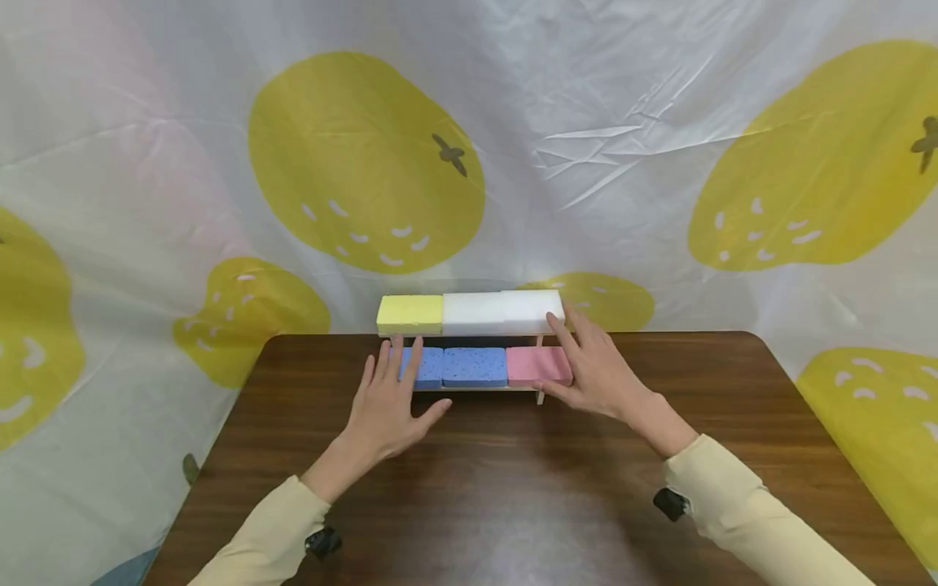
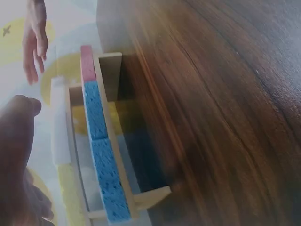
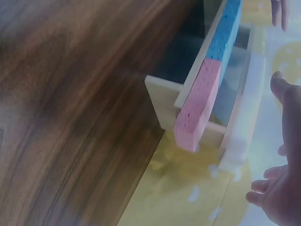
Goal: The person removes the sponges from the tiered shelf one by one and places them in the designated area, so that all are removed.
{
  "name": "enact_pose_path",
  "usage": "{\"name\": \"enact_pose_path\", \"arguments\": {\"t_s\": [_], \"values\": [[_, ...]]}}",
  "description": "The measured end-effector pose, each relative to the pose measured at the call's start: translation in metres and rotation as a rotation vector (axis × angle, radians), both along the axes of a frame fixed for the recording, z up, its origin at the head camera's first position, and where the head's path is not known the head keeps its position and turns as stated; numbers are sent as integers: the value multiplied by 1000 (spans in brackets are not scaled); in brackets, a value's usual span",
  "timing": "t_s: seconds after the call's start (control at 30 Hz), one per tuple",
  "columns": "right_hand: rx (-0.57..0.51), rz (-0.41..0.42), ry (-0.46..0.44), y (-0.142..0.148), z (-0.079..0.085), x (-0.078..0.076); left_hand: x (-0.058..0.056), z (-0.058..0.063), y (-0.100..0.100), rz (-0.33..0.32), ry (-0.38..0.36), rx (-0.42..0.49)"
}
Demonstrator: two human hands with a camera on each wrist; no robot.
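A small two-level wooden rack (image 3: 162,101) stands near the table's far edge. Along its lower front level lie two blue sponges (image 1: 475,368) and a pink sponge (image 1: 528,364) at the right end. On the higher back level sit a yellow sponge (image 1: 409,312) and two white blocks (image 1: 472,311), end to end. My left hand (image 1: 383,413), fingers spread, is over the left blue sponge and partly hides it. At the rack's right end, my right hand (image 1: 602,370) is spread beside the pink sponge and the right white block. Neither hand grips anything; in the wrist views both look apart from the sponges.
The dark brown wooden table (image 1: 484,496) has rounded far corners. Right behind it hangs a pale curtain (image 1: 572,98) with large yellow fruit prints. A black wrist device (image 1: 322,541) is at the left sleeve, another black device (image 1: 670,505) at the right.
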State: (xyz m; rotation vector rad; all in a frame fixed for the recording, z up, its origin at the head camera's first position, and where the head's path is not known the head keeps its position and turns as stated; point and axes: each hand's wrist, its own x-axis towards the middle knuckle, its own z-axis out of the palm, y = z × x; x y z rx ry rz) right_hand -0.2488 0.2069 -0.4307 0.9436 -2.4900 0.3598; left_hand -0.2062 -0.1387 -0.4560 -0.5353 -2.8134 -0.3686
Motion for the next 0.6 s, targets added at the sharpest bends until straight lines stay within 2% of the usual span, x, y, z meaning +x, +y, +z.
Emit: {"name": "enact_pose_path", "arguments": {"t_s": [0.1, 0.17, 0.27, 0.37, 0.6], "values": [[-61, 40, 63, 4, 1, -13, -4, -5, -6, 11, 25, 62], [-99, 53, 58, 5, 0, -20, -8, -10, -10, 23, 40, 100], [-137, 62, 29, 5, 0, -27, -13, -15, -16, 33, 34, 158], [-167, 54, -20, 3, -1, -33, -18, -20, -22, 49, -4, 223], [-208, -31, -173, 0, 1, -47, -25, -36, -32, 101, -88, 354]]}}
